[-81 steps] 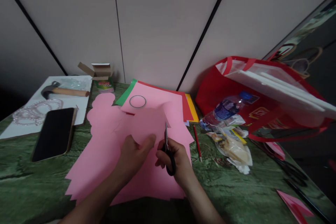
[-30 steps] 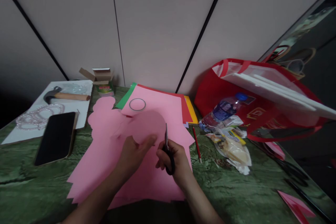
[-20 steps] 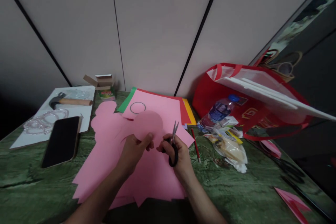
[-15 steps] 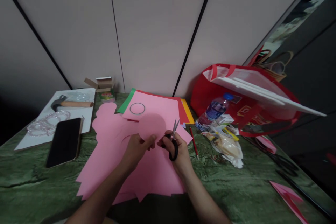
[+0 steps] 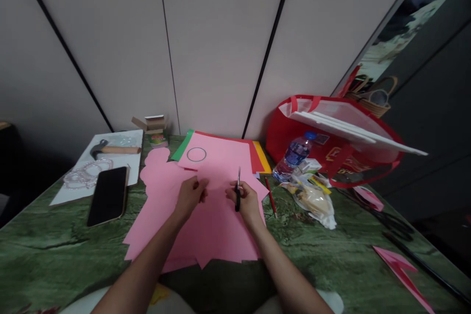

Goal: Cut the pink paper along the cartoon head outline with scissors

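Observation:
My left hand (image 5: 192, 196) is closed, thumb against fingers, at the left edge of a round pink paper cutout (image 5: 215, 176). The cutout's outline blends into the pink paper behind it. My right hand (image 5: 247, 202) grips a pair of black-handled scissors (image 5: 238, 191), blades pointing up and away from me. From this angle the scissors appear edge-on, so how far the blades are parted is hard to see. Under both hands lie large pink paper sheets (image 5: 206, 240), some with wavy or pointed cut edges.
A thin ring (image 5: 196, 154) lies on the pink sheet at the back. To the left are a phone (image 5: 108, 196), a hammer (image 5: 117, 149) and a small open box (image 5: 156, 135). On the right stand a water bottle (image 5: 294, 157), a red pencil (image 5: 271, 197) and a red bag (image 5: 275, 132).
The scissors have turned from a broad view with parted blades to nearly edge-on. The round cutout no longer stands out clearly between my hands. The head view has shifted slightly.

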The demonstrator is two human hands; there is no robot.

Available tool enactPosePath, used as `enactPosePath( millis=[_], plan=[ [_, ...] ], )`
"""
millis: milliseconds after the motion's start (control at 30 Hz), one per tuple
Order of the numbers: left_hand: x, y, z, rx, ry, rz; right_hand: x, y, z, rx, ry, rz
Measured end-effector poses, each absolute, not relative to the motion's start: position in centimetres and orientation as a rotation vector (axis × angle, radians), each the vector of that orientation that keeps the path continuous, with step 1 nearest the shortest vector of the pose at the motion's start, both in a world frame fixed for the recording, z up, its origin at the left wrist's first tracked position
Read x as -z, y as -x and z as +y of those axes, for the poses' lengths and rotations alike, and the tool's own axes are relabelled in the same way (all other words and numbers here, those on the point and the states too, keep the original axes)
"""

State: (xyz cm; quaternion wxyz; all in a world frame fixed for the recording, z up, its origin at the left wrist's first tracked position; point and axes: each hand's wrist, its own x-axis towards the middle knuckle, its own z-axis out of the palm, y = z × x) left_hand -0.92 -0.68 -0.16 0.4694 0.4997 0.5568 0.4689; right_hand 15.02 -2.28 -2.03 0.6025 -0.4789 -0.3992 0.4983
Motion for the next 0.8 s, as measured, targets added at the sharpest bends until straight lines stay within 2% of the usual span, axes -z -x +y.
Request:
enactPosePath(
  millis=[133, 300, 433, 633, 733, 800],
  plan=[
    [1.6, 3.1, 1.3, -1.329, -0.982, 1.523, 2.8, -15.4, -1.9, -1.14, 1.118, -0.899],
    [2.7, 5.4, 3.1, -1.363, -0.8, 1.675, 3.3, -15.5, -1.8, -1.143, 1.129, -0.876],
    [2.6, 7.0, 3.7, -1.366, -0.884, 1.827, 3.6, -15.4, -1.7, -1.16, 1.129, -0.885],
    [0.0, 11.2, 2.3, -1.47, -1.146, 2.377, 3.5, -15.5, -1.7, -1.143, 1.133, -0.918],
    [-0.6, 13.7, 1.2, -1.394, -1.175, 2.596, 3.6, -15.7, -1.6, -1.106, 1.148, -0.944],
    [-0.3, 15.1, 0.9, -1.189, -1.156, 2.674, 3.8, -16.1, -1.4, -1.052, 1.168, -0.958]
  ],
)
